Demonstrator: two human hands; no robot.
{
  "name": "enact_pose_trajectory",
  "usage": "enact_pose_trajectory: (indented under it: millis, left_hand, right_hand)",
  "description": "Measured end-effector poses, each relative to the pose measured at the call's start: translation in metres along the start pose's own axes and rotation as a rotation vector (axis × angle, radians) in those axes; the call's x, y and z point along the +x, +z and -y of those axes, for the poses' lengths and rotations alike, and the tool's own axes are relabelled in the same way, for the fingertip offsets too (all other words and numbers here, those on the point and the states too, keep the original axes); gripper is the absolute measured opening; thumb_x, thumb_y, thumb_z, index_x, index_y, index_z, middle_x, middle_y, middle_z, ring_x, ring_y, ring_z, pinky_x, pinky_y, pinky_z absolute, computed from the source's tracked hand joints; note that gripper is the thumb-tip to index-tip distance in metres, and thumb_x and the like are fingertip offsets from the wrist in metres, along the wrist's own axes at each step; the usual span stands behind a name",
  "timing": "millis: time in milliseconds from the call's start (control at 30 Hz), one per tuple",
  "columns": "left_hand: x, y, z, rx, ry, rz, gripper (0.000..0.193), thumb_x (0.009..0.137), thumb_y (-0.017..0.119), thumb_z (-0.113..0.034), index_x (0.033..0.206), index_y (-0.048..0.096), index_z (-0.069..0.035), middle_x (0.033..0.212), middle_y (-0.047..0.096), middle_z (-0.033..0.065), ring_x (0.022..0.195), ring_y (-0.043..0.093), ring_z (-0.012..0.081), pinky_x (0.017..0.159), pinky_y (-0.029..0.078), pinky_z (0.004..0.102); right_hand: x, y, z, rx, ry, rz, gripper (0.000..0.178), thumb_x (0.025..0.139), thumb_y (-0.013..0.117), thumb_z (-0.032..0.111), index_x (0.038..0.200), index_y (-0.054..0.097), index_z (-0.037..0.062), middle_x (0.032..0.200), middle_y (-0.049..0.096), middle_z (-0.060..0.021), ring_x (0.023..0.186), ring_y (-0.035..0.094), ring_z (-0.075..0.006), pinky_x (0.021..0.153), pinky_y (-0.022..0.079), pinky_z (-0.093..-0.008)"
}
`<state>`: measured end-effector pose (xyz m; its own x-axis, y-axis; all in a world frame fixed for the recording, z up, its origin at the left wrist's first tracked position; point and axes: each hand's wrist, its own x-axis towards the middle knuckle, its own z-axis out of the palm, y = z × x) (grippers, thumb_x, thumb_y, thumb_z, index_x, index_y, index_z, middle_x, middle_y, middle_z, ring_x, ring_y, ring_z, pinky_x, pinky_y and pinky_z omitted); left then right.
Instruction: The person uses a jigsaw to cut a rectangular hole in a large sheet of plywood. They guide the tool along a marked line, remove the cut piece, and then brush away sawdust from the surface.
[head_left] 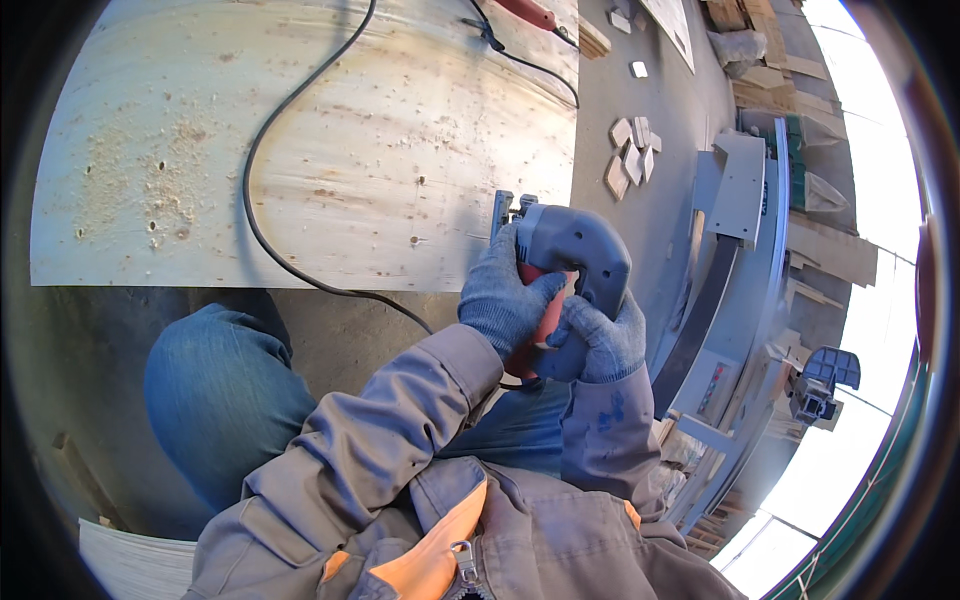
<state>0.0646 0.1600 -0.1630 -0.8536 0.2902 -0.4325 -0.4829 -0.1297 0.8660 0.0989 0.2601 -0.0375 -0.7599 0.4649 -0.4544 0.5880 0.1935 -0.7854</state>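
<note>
One gloved left hand [505,295] clasped around a red-and-grey jigsaw [575,238], gloved right hand [610,335] curled round its handle [608,262]

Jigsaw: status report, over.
Left hand and right hand gripping jigsaw. Jigsaw by near right corner of board, contact unclear. Black cord crosses board.

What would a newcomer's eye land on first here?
The red and grey power tool, gripped in the gloved left hand and right hand near the centre. Then the large pale board at upper left, with sawdust and a dark cable across it.
</note>
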Motion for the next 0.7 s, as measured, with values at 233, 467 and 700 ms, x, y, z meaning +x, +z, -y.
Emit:
enact_pose_trajectory:
  millis: [233,467,700]
  left_hand:
    - [-0.028,0.002,-0.024,-0.096,0.103,0.036,0.069,0.082,0.087,-0.021,0.14,0.054,-0.003,0.121,0.07,0.0184,0.113,0.069,0.0285,0.102,0.054,0.0405]
    - [-0.076,0.012,-0.075,-0.067,0.312,0.073,0.081,0.084,0.083,-0.021,0.151,0.044,0.001,0.131,0.064,0.0231,0.12,0.065,0.0324,0.106,0.052,0.0425]
    - [-0.099,-0.025,-0.069,-0.202,0.359,0.13,0.072,0.085,0.079,-0.008,0.148,0.045,0.002,0.129,0.065,0.0201,0.119,0.065,0.0267,0.105,0.052,0.0395]
  right_hand:
    - [-0.042,-0.01,0.021,0.13,-0.084,-0.022,0.05,0.081,0.076,-0.002,0.128,0.061,-0.0072,0.099,0.071,-0.0157,0.075,0.072,-0.0237,0.067,0.062,-0.0363]
    - [-0.107,-0.039,0.053,0.158,-0.262,-0.132,0.046,0.079,0.068,-0.01,0.124,0.061,-0.008,0.095,0.07,-0.0161,0.075,0.074,-0.0264,0.066,0.062,-0.0364]
    - [-0.137,0.0,0.025,0.211,-0.316,-0.119,0.049,0.082,0.079,-0.007,0.128,0.064,-0.0031,0.108,0.072,-0.0117,0.09,0.073,-0.021,0.077,0.062,-0.0356]
